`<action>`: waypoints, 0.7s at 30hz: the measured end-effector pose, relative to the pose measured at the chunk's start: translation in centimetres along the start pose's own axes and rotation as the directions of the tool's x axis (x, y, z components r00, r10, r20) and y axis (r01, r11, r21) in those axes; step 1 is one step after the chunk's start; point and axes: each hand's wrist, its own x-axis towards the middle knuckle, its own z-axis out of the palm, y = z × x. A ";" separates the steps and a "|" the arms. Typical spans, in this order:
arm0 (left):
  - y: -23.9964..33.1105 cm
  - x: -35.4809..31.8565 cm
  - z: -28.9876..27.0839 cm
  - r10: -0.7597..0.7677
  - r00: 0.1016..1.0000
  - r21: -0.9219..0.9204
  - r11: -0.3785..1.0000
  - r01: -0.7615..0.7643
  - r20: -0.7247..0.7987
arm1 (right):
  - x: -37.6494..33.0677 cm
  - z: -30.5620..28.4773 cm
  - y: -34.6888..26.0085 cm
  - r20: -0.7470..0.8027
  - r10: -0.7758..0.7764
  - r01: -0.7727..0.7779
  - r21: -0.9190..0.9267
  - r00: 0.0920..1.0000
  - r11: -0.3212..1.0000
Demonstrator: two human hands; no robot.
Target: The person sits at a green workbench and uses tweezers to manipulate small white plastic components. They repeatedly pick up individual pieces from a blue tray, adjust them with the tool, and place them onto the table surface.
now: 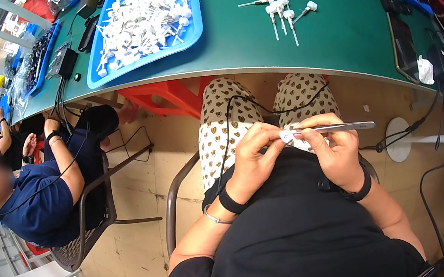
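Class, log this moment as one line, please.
left hand: pinches small white part | right hand: holds metal tweezers | blue tray: heaped white nozzle pieces | green table: loose nozzle pieces, right of tray

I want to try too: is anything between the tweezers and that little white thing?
Nothing I can see. The left hand pinches the small white piece, and the tweezers in the right hand lie right next to it; whether they touch is too small to tell. The black cable crosses the patterned trousers beyond both hands.
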 end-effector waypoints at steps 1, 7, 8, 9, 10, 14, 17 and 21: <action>-0.1 -0.1 0.0 -0.004 1.000 -0.014 1.000 0.004 0.000 | 0.0 0.1 0.0 -0.003 -0.010 0.010 0.002 1.000 1.000; -0.5 -0.2 0.1 0.001 1.000 -0.028 1.000 -0.001 0.002 | 0.1 0.0 0.2 0.065 -0.028 0.031 -0.057 0.997 0.998; -0.4 -0.3 0.0 0.001 1.000 -0.017 1.000 -0.001 0.002 | 0.1 0.1 0.1 0.068 -0.032 0.036 -0.059 0.997 0.998; -0.4 -0.3 0.0 0.001 1.000 -0.006 1.000 -0.001 0.003 | 0.2 0.1 0.1 0.067 -0.028 0.031 -0.052 0.997 0.998; -0.4 -0.2 0.0 0.004 1.000 -0.008 1.000 -0.004 0.007 | 0.2 0.1 0.1 0.065 -0.024 0.027 -0.044 0.998 0.999; -0.5 -0.2 0.1 0.021 1.000 -0.006 1.000 -0.021 0.014 | 0.1 0.3 0.0 0.055 0.006 -0.005 -0.014 0.998 1.000; -0.5 -0.3 0.1 0.027 0.999 0.006 1.000 -0.027 0.023 | 0.2 0.2 -0.1 0.055 0.038 -0.038 0.006 0.998 0.999; -0.6 -0.2 0.0 0.024 0.999 0.008 1.000 -0.024 0.024 | 0.4 0.1 -0.6 0.062 0.064 -0.065 0.007 0.996 0.998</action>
